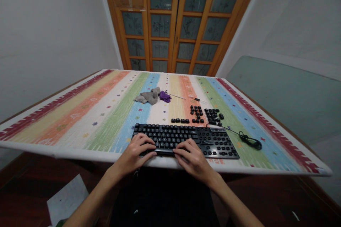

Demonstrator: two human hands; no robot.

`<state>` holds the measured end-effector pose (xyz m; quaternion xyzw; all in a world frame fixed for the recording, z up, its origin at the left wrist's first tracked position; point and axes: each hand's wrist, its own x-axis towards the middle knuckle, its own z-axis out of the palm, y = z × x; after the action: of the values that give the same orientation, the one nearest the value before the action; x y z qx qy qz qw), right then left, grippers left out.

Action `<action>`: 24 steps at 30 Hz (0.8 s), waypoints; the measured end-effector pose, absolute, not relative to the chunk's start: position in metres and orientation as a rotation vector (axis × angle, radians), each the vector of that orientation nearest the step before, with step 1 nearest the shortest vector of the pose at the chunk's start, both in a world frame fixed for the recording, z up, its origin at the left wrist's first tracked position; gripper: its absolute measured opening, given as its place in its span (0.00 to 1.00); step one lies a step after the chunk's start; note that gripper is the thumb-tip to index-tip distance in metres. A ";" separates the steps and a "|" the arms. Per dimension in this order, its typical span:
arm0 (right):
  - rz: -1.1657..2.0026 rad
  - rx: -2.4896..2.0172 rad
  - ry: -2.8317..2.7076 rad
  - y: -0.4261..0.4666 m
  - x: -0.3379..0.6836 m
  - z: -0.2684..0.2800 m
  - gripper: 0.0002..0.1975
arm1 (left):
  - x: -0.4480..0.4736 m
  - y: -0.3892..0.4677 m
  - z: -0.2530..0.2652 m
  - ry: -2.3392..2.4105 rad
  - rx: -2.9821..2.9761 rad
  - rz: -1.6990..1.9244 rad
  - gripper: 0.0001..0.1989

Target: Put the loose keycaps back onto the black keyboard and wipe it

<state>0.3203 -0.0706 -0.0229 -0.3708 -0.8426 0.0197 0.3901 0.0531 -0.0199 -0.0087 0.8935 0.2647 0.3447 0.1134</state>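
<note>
A black keyboard (170, 136) lies near the table's front edge. Keycaps cover its left and middle part, while the right part shows bare key posts. My left hand (140, 147) rests over the lower left keys, its thumb and index finger closed at the left end of the space bar (165, 151). At the bar's right end, my right hand (192, 156) has thumb and index fingertip close together, the other fingers bent over the keys. The fingers partly hide the bar's ends and the lower key rows. Several loose black keycaps (211, 114) sit behind the keyboard.
Farther back lie a grey cloth (150, 96), a purple cloth (165, 96), a thin rod (176, 96) and a small black-and-clear tool (197, 99). A coiled cable (250, 142) is right of the keyboard. The striped tablecloth (106, 113) covers the table.
</note>
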 end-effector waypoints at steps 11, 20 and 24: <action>0.037 -0.927 -2.130 -0.070 0.319 -0.027 0.09 | 0.055 -0.022 -0.003 0.763 2.673 0.974 0.06; 0.030 -0.948 -2.114 -0.069 0.322 -0.027 0.09 | 0.057 -0.024 -0.010 0.816 2.690 0.977 0.07; 0.040 -0.938 -2.124 -0.069 0.318 -0.027 0.09 | 0.054 -0.023 -0.007 0.809 2.680 0.999 0.06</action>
<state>0.3182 -0.0688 -0.0269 -0.3705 -0.8390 0.0160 0.3982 0.0542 -0.0230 -0.0072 0.8983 0.2713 0.3350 0.0846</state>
